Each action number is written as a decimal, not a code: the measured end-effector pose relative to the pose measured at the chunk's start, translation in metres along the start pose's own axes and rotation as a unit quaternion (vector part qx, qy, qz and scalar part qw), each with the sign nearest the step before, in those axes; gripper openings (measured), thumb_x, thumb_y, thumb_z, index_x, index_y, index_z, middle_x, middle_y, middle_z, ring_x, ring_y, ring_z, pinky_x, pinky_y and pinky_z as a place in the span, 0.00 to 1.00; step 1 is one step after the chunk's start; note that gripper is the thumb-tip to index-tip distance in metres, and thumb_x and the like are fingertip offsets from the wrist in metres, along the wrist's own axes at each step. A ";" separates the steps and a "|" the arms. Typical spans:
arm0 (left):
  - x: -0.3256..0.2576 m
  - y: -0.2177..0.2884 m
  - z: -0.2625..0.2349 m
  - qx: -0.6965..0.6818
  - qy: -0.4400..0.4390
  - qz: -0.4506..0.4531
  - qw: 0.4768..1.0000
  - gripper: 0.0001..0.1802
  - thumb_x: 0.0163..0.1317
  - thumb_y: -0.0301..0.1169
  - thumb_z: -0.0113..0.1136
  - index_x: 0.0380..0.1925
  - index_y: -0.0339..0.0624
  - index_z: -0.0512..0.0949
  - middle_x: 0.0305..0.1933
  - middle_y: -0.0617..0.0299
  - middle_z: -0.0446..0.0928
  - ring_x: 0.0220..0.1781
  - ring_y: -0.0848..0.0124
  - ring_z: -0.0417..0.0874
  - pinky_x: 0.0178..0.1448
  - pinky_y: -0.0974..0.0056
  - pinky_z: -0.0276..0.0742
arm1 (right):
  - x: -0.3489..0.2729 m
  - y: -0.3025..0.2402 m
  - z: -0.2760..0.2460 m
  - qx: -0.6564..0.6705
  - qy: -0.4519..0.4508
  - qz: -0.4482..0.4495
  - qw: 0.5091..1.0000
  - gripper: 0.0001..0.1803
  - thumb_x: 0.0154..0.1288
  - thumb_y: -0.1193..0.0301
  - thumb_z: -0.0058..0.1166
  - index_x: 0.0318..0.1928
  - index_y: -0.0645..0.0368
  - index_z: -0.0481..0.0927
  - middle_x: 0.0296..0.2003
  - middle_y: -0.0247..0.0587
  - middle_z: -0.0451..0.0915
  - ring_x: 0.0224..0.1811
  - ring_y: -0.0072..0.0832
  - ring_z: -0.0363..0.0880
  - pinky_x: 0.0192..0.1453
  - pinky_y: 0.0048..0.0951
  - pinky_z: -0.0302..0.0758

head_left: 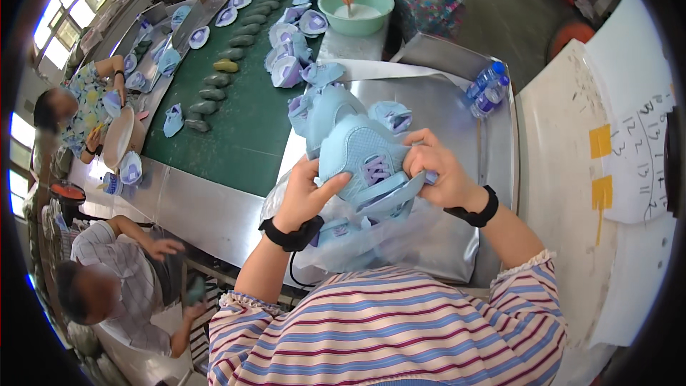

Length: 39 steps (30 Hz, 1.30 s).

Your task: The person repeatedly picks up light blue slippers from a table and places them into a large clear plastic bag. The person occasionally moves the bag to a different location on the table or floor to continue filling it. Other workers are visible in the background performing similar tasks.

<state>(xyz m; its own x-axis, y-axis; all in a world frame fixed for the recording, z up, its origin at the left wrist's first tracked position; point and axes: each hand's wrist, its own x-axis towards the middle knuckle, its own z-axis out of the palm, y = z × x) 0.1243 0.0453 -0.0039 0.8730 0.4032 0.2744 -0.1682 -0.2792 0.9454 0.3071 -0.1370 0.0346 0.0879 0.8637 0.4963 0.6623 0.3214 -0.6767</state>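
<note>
Light blue shoe uppers with purple laces lie around my hands. I hold one shoe upper in front of me, its mesh toe facing away and its laced side up. My left hand grips its left side, thumb on top. On the other side, my right hand pinches its edge near the opening, fingers bent. Just beyond, more uppers are bunched together, partly hidden behind the held one. Another laced upper rests on the metal table to the right. Below my hands, a clear plastic bag has uppers in or under it.
A green conveyor belt carries rows of dark shoe lasts and shoe uppers. Ahead, a person's hand dips into a green basin. Two water bottles stand on the metal table. People work at left; a board stands right.
</note>
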 end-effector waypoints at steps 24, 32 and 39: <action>0.046 -0.132 -0.346 -0.020 0.383 -0.256 0.887 0.23 0.59 0.39 0.51 0.55 0.46 0.64 0.54 0.60 0.69 0.52 0.66 0.72 0.53 0.57 0.67 | 0.022 0.035 0.014 0.087 -0.112 0.334 0.932 0.11 0.56 0.77 0.51 0.42 0.64 0.74 0.35 0.39 0.78 0.40 0.25 0.77 0.43 0.25 0.72; 0.018 -0.066 -0.026 0.131 -0.458 -0.132 0.869 0.28 0.60 0.45 0.52 0.51 0.32 0.69 0.47 0.45 0.75 0.48 0.56 0.77 0.53 0.60 0.70 | -0.017 0.097 0.057 -0.512 -0.287 0.126 0.800 0.13 0.54 0.63 0.53 0.33 0.60 0.80 0.31 0.47 0.80 0.41 0.44 0.76 0.42 0.40 0.73; -0.002 -0.185 0.077 0.314 -0.213 -0.070 0.923 0.34 0.47 0.32 0.61 0.55 0.34 0.61 0.55 0.46 0.68 0.57 0.52 0.69 0.56 0.57 0.68 | -0.047 0.111 0.026 -0.391 -0.222 0.385 0.806 0.18 0.51 0.61 0.56 0.39 0.59 0.78 0.43 0.49 0.75 0.49 0.47 0.71 0.48 0.41 0.73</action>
<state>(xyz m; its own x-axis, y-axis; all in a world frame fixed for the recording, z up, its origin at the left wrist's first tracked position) 0.1885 0.0286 -0.1928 0.9891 0.1329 -0.0631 0.1423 -0.7544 0.6409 0.3573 -0.1320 -0.0785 0.5370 0.7998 -0.2682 0.8204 -0.5691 -0.0545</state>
